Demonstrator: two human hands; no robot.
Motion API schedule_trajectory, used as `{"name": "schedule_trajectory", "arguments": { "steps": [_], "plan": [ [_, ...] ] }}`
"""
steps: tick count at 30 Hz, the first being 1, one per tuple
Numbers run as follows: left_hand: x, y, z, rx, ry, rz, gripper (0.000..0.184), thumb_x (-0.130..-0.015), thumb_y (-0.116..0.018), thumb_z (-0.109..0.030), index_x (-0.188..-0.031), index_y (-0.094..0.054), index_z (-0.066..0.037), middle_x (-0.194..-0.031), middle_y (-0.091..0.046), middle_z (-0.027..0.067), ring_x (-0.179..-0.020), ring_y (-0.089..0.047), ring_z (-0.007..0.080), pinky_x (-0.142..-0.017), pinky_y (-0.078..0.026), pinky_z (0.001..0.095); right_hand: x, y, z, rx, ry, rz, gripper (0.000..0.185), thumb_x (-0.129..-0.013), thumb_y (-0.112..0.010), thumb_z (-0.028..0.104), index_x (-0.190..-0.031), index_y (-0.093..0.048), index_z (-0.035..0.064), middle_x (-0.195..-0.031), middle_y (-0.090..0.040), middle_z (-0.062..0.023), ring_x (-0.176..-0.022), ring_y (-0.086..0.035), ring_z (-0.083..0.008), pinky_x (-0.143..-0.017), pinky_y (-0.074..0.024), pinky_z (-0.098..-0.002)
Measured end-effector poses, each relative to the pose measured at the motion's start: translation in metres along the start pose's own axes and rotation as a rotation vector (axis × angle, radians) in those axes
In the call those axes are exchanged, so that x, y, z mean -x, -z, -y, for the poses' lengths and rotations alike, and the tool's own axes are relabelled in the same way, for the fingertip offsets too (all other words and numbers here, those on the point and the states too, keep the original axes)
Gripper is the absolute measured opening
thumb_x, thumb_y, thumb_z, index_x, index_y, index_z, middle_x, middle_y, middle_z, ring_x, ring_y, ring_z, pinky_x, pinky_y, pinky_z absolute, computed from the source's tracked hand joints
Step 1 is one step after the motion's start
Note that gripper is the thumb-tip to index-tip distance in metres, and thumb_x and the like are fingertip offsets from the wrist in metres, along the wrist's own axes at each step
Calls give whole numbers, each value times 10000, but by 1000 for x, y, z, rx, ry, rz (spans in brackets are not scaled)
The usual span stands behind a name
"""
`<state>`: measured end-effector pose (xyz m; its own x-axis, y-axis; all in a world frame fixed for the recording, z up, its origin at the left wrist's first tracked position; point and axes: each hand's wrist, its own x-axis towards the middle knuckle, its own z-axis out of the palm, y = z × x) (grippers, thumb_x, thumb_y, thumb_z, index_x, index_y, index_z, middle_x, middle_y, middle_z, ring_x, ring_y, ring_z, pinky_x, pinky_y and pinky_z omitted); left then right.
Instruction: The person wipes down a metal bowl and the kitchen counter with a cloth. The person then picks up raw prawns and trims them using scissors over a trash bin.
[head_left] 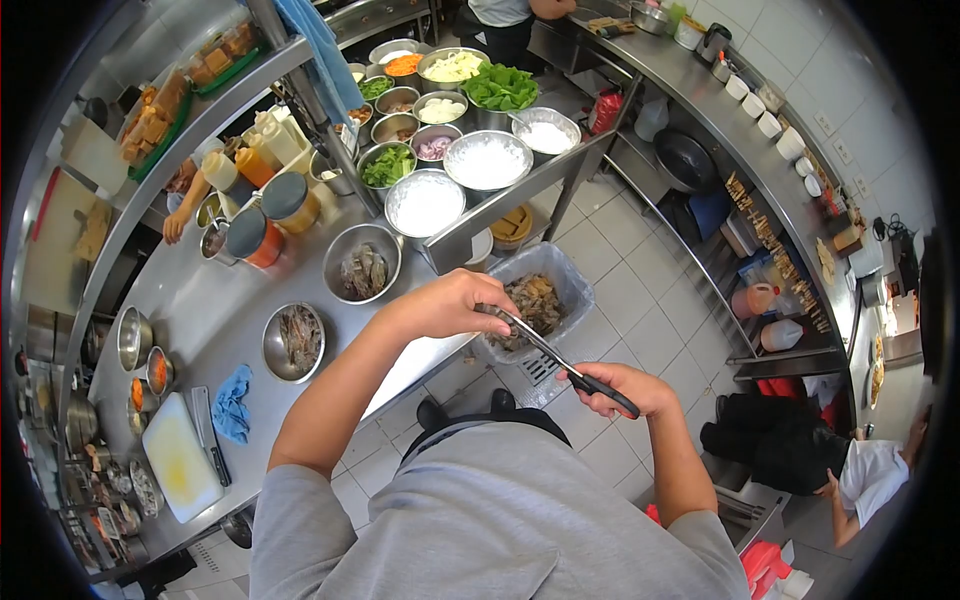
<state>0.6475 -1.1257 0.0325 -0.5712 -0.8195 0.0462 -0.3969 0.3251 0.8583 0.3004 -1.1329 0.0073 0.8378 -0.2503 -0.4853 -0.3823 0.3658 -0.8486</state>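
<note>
My right hand (622,390) is closed around the black handle of a knife (540,345), whose narrow blade slants up and left. At the blade's far end my left hand (462,303) pinches a small dark piece, too small to make out. Both hands are over the floor near a plastic-lined bin (582,288) that holds brownish-grey shrimp scraps (535,303). Left of my left hand, on the steel counter, stand a steel bowl (393,283) with grey shrimp (363,272) and another bowl (270,350) with shrimp-like pieces (300,338).
A white cutting board (182,458), a second knife (207,430) and a blue cloth (233,405) lie on the counter. Bowls of greens (502,87) and white powder (487,160) crowd the raised shelf. Another person (800,450) is at the right; another person's arm (185,210) shows behind the bottles.
</note>
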Motion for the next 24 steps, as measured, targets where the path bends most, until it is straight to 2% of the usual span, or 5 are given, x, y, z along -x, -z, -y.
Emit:
{"name": "schedule_trajectory", "arguments": {
  "steps": [7,11,14,16,24],
  "plan": [
    [0,-1,1,-3,-2,-6,300,-832,-794,-251,-1075,-746,-81,-876,-675,77,-853,-629,227,-767,-496,339,-2,3,-11,-33,-4,-37,576,-888,-753,228,-1403,-519,120,-754,-477,61,-554,-434,-33,-484,-363,-198],
    [0,0,3,-12,11,6,311,-832,-797,-243,-1098,-744,-92,-880,-674,78,-864,-631,223,-773,-494,340,-2,2,-9,2,-13,-70,565,-882,-756,214,-1392,-533,116,-738,-484,59,-548,-443,-32,-477,-358,-193],
    [4,2,3,-6,-7,-58,309,-843,-794,-202,-1121,-737,-82,-902,-673,66,-835,-639,178,-749,-510,315,-4,4,-12,-19,-1,-57,592,-877,-754,191,-1413,-512,125,-789,-485,55,-600,-457,-44,-514,-375,-197],
    [7,4,0,338,155,-83,301,-854,-786,-155,-1134,-729,-62,-929,-667,52,-798,-637,127,-715,-523,279,-8,6,-25,-33,157,18,625,-874,-743,160,-1441,-482,132,-852,-476,49,-676,-464,-61,-564,-395,-210],
    [8,11,-4,178,129,-32,271,-865,-777,-181,-1105,-738,-61,-927,-671,56,-801,-647,132,-712,-529,280,-2,7,-11,-17,61,62,632,-888,-711,170,-1464,-453,137,-897,-463,42,-715,-445,-64,-586,-395,-219]
  ]
}}
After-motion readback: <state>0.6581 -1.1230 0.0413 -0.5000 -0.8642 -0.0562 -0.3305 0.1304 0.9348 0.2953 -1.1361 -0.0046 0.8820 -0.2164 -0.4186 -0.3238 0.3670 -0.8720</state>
